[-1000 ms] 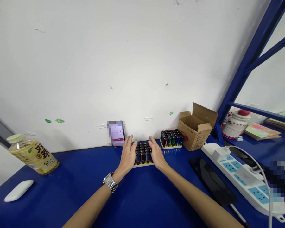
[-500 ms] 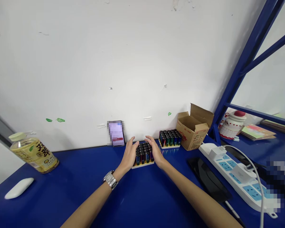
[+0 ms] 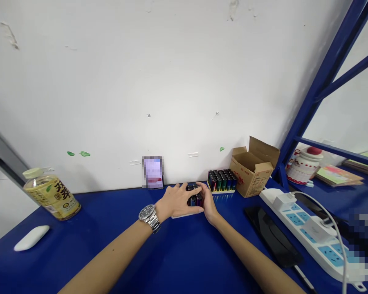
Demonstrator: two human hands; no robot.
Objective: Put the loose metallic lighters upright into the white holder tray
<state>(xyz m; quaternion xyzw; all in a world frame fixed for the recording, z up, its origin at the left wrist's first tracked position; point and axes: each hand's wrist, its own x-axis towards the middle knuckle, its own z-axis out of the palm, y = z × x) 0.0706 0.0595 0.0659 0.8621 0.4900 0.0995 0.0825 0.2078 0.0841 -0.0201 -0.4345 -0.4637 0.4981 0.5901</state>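
A pack of dark-topped, shiny coloured batteries (image 3: 196,200) stands upright on a pale tray (image 3: 184,216) near the wall. My left hand (image 3: 180,200) lies across the left part of the pack, covering many of its batteries. Its thumb runs along the near face and its index finger reaches over the tops. Curved around the right side is my right hand (image 3: 209,205), fingertips close to those of the left. Together they clasp the batteries; the fingers at the back are partly hidden. A second pack of batteries (image 3: 222,181) stands to the right, touched by neither hand.
An open cardboard box (image 3: 253,171) stands beside the second pack. A phone (image 3: 153,173) leans on the wall. Rightward lie a black tablet-like device (image 3: 272,234) and a white power strip (image 3: 313,234) with cables. At left are a drink bottle (image 3: 53,196) and a white mouse (image 3: 32,238).
My left hand has moved from the pack's left side over its top and front. The right hand has curled closer around the right side. The view has shifted slightly left.
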